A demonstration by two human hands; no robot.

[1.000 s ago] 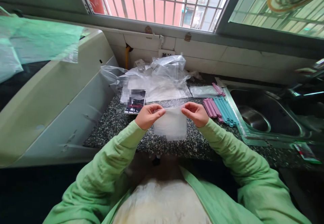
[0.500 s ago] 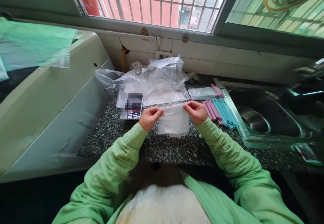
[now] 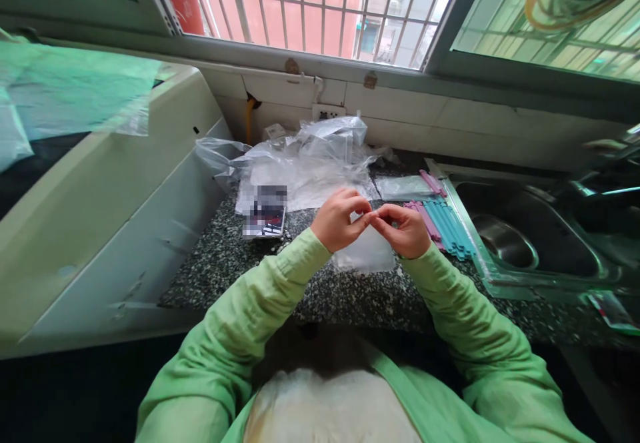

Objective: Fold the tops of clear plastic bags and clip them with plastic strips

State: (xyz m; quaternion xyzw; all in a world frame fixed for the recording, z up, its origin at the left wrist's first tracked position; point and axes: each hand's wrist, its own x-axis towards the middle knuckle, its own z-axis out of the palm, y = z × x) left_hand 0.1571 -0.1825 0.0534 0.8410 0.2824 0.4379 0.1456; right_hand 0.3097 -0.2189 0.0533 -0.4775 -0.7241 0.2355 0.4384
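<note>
A small translucent plastic bag (image 3: 366,253) hangs over the speckled counter (image 3: 320,306), its upper edge at my fingertips. My right hand (image 3: 407,231) pinches that edge between thumb and forefinger. Thumb and fingers of my left hand (image 3: 340,219) are closed at the same edge, meeting the right fingertips. My hands cover most of the bag's top. Beyond them lies a heap of clear plastic bags (image 3: 310,163). Beside my right hand are pink strips (image 3: 426,221) and teal strips (image 3: 451,229), laid side by side.
A phone (image 3: 270,213) lies left of my hands, its screen partly blurred out. Behind the strips is a flat clear packet (image 3: 400,187). The steel sink (image 3: 550,236) borders the counter on the right, and a large pale appliance (image 3: 150,156) stands at the left.
My left hand has moved right along the bag's top edge until its fingertips meet those of my right hand. The bag has shifted slightly to the right.
</note>
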